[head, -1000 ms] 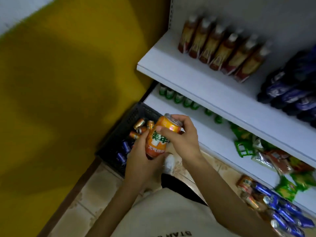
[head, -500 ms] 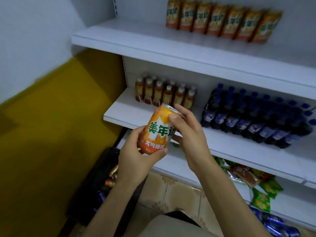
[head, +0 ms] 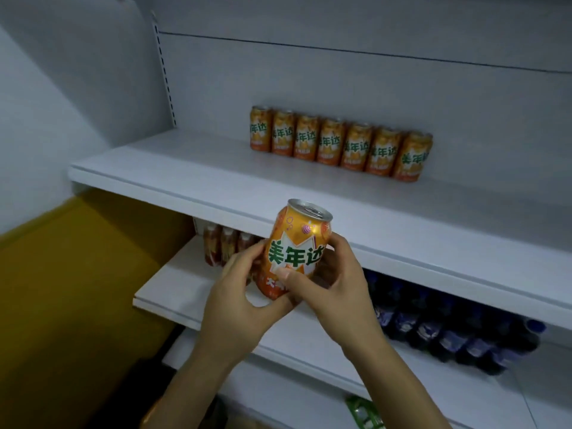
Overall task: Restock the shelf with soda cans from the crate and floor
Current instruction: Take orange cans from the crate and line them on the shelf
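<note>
Can has come up since 0.5 s ago: the orange aluminium soda can (head: 297, 249) with green lettering is now upright, level with the front edge of the white shelf board (head: 185, 178), not on it. Left hand (head: 238, 311) grips its base, right hand (head: 337, 292) wraps its lower side with the thumb on the label. Row of seven matching orange cans (head: 340, 147) stands at the back of that board, dark blue bottles (head: 448, 329) one level below.

Glossy metal orange can (head: 295, 243) with silvery lid; smooth matt white shelf (head: 192, 178); plastic bottles (head: 439, 329).
</note>
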Demonstrator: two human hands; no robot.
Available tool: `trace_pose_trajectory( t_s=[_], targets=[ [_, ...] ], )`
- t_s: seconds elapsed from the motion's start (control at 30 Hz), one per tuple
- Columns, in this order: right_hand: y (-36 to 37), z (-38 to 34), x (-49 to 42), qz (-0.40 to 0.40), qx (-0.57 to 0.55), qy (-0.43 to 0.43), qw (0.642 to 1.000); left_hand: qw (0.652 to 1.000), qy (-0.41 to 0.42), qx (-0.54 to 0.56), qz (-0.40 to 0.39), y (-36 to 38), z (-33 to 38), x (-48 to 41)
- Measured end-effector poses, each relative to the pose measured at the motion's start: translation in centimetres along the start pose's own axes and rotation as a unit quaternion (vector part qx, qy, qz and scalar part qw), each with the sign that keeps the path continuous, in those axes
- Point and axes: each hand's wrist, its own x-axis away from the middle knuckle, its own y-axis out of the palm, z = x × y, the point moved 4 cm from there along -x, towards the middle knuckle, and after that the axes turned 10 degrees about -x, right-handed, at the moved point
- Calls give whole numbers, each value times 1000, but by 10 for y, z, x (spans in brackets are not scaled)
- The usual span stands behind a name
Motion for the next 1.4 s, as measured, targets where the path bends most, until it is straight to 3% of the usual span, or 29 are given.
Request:
trace_pose_trajectory(
  t_s=[0.33, 0.7, 1.03, 1.4],
  targets=[
    [38, -21, -136, -78, 110, -48, 990, 995, 36, -88, 3, -49, -22, -144],
    [69, 31, -303, -15, 153, -2, 988, 986, 42, -152, -57, -64, -92, -311],
    [76, 71, -371, -7, 183, 8, 983, 988, 1, -100, -121, -44, -144, -383],
    [75, 85, -402, 15, 273, 32, 961, 990, 4, -88, -112, -29, -157, -411]
  ],
)
